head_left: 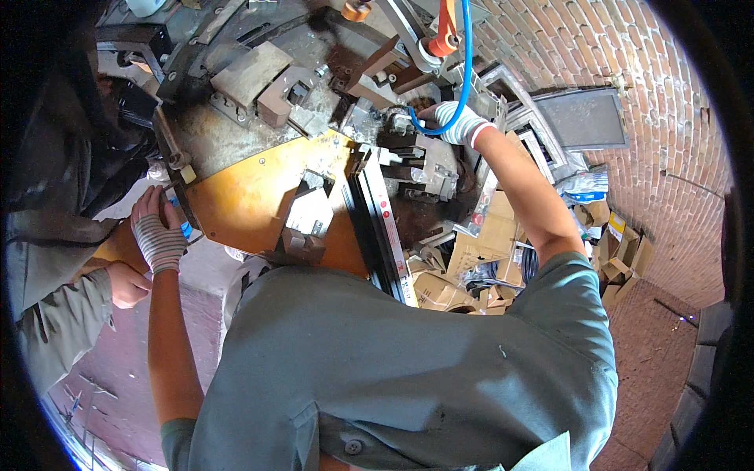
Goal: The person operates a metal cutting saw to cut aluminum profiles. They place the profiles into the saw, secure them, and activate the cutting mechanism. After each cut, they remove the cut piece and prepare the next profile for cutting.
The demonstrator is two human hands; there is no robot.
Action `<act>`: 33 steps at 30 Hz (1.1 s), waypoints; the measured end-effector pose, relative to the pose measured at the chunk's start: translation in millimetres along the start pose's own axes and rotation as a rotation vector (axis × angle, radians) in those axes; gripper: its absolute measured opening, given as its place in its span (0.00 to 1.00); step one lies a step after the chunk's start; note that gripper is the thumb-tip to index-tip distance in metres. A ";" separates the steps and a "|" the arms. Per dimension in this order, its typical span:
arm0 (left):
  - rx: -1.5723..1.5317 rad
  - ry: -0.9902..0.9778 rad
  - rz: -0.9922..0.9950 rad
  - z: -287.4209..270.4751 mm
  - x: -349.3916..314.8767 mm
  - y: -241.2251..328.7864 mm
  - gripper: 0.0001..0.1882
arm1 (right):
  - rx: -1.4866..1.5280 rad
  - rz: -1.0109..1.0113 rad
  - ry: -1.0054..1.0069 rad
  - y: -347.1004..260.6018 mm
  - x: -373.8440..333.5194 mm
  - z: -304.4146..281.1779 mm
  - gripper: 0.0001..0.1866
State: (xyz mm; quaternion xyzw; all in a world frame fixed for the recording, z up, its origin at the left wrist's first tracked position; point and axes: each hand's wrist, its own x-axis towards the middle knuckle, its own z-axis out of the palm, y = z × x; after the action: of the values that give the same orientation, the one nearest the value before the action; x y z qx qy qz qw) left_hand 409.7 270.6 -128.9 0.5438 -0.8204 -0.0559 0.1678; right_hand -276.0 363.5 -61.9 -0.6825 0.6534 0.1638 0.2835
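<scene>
The right hand, gloved in striped knit, is being pressed into the dark clamp fixture at the far side of the machine table; the fingers are being curled around a small metal part there, but whether it is truly being clenched cannot be told, since the fingertips are hidden among the steel blocks. Just above that grip a blue air hose is hanging down past an orange-handled fitting.

The left hand, also gloved, is being laid flat against the near edge of the orange base plate, fingers spread and closed around nothing; a small blue-and-white object is lying just beneath its fingertips. Beside that hand, another person's bare hand and grey sleeve are being held low.

Between the two grips, a long black rail is lying across the plate. Cardboard boxes are piled below the right forearm.

As a judgement, the work at the fixture is appearing mid-course: the part is being seated or adjusted, and nothing is yet being lifted clear.
</scene>
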 end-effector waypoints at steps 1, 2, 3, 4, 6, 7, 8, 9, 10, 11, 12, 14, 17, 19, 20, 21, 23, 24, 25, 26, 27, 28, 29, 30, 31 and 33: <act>0.003 0.001 0.003 -0.2 0.1 0.2 0.23 | -0.074 -0.026 0.000 -5.6 -2.4 -6.6 0.19; -0.004 0.004 0.010 -0.4 0.6 0.3 0.23 | -0.060 -0.038 -0.005 -10.8 -4.1 -11.6 0.19; -0.012 0.009 0.015 -0.6 1.0 0.3 0.23 | -0.081 0.000 -0.052 -14.3 -4.9 -17.2 0.18; -0.014 0.020 0.021 -0.7 1.0 0.5 0.23 | -0.089 -0.002 -0.079 -16.8 -5.0 -21.8 0.18; -0.008 0.020 0.030 -1.2 1.0 0.7 0.23 | -0.148 -0.011 -0.119 -21.9 -2.7 -28.3 0.17; 0.004 0.029 0.038 -1.4 0.9 0.9 0.23 | -0.199 -0.018 -0.132 -25.1 0.5 -32.2 0.16; -0.003 0.019 0.031 -1.6 0.9 1.0 0.23 | -0.278 0.026 -0.169 -29.0 2.4 -36.3 0.15; -0.002 0.014 0.027 -1.9 1.0 0.9 0.23 | -0.287 -0.014 -0.182 -33.8 3.7 -41.4 0.13; 0.004 0.017 0.029 -2.1 1.1 0.7 0.23 | -0.323 -0.003 -0.220 -39.3 6.3 -48.4 0.12; -0.010 0.012 0.026 -2.2 0.9 0.7 0.23 | -0.360 0.008 -0.258 -45.0 8.1 -57.0 0.10; -0.017 0.015 0.028 -2.2 0.9 0.5 0.23 | -0.273 -0.038 -0.241 -49.4 4.3 -66.0 0.12; -0.014 0.021 0.031 -1.7 0.4 0.0 0.23 | -0.344 -0.047 -0.305 -59.6 7.6 -80.6 0.16; 0.005 0.029 0.037 0.4 0.0 -1.1 0.23 | -0.294 -0.067 -0.323 -65.4 8.1 -85.7 0.17; 0.016 0.042 0.042 1.2 0.0 -2.1 0.24 | -0.202 -0.094 -0.305 -61.0 10.1 -81.7 0.16; -0.002 0.039 0.038 1.3 -0.1 -2.8 0.23 | -0.312 -0.028 -0.371 -59.1 16.6 -77.4 0.15; -0.014 0.039 0.032 1.5 -0.6 -3.0 0.23 | -0.272 -0.035 -0.352 -53.9 17.4 -74.9 0.14; -0.024 0.038 0.023 2.3 -2.0 -2.3 0.23 | -0.248 -0.052 -0.330 -42.8 18.4 -72.2 0.14; -0.021 0.037 0.022 2.6 -2.0 -1.9 0.23 | -0.259 -0.082 -0.317 -38.9 18.8 -70.3 0.14; -0.017 0.039 0.021 2.8 -0.9 -1.8 0.23 | -0.278 -0.099 -0.301 -35.4 16.9 -68.8 0.14; -0.019 0.044 0.016 2.8 -1.1 -0.7 0.22 | -0.298 -0.117 -0.281 -33.4 15.3 -67.1 0.14; -0.008 0.069 0.021 2.3 -0.7 0.5 0.21 | -0.182 0.009 -0.300 -32.3 10.6 -65.4 0.16; -0.010 0.067 0.037 1.3 1.7 0.6 0.20 | -0.142 -0.010 -0.249 -32.5 6.6 -64.2 0.18; -0.082 0.092 0.034 0.3 3.7 1.8 0.21 | -0.105 -0.032 -0.245 -33.1 -2.2 -62.2 0.23; -0.075 0.025 0.008 -2.2 4.7 2.7 0.21 | -0.215 0.026 -0.277 -35.9 -1.7 -61.4 0.22; -0.089 -0.005 -0.011 -4.6 5.5 4.0 0.21 | -0.332 0.076 -0.317 -38.6 -2.5 -60.5 0.22; -0.080 0.146 0.037 -8.0 4.6 9.2 0.21 | -0.277 -0.020 -0.212 -41.9 -5.3 -59.6 0.19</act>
State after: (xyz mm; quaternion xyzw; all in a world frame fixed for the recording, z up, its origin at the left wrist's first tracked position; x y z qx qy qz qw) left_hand 402.7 270.8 -117.9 0.5240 -0.8130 -0.0458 0.2498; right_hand -244.0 331.3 -4.7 -0.7003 0.5843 0.3207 0.2557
